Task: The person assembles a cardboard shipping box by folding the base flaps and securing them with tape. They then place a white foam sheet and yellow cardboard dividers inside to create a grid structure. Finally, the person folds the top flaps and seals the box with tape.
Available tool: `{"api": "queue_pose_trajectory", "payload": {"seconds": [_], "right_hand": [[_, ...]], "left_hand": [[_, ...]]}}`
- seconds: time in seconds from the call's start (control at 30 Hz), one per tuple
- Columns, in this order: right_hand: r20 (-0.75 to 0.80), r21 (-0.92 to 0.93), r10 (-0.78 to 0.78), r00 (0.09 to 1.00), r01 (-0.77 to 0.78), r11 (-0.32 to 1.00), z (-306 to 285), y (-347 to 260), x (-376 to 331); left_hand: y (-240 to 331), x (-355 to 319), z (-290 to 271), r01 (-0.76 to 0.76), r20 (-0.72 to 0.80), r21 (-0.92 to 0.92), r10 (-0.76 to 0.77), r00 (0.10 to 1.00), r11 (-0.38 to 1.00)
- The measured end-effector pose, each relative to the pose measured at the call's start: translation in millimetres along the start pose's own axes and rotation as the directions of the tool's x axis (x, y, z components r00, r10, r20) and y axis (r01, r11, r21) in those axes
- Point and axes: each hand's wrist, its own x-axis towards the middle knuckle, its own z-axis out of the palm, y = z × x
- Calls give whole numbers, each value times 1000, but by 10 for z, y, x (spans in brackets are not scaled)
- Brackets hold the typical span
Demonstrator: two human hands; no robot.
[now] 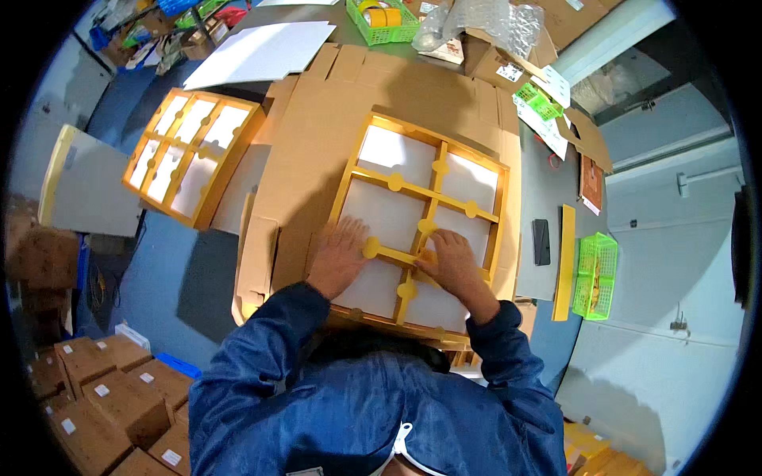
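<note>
A shallow yellow tray [343, 198] lies in front of me, split into several compartments with white bottoms. My left hand [337, 258] rests over its left side, fingers stretched out and apart, close to the round end of a yellow crosswise divider [390, 254]. At the right end of that divider, my right hand [454, 266] has its bent fingers and thumb on the strip beside the middle crossing. The exact grip is partly hidden under the fingers. Round yellow tabs mark several points along the dividers.
Flattened cardboard [317, 119] lies under the tray. A similar yellow tray [213, 190] stands at the left, below white sheets [262, 54]. At the right are a black phone-like object [541, 242], a yellow strip [564, 262] and a green basket [595, 275]. Brown boxes [127, 404] are stacked at lower left.
</note>
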Motion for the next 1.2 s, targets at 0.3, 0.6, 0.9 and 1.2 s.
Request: {"api": "queue_pose_trajectory", "payload": {"seconds": [0.3,0.6,0.9,1.2], "right_hand": [[312,-51,24,950,-8,999,154,125,-216],[292,14,-115,949,116,993,215,318,-151],[352,43,-110,930,101,994,271,417,-31],[312,-35,-83,947,99,994,329,296,-117]], "left_hand": [[293,448,532,-316,269,-167,351,897,934],[932,73,327,218,68,-185,-209,976,958],[1103,62,836,535,174,-277,-506,845,798],[1147,18,863,525,26,-344,-551,834,778]]}}
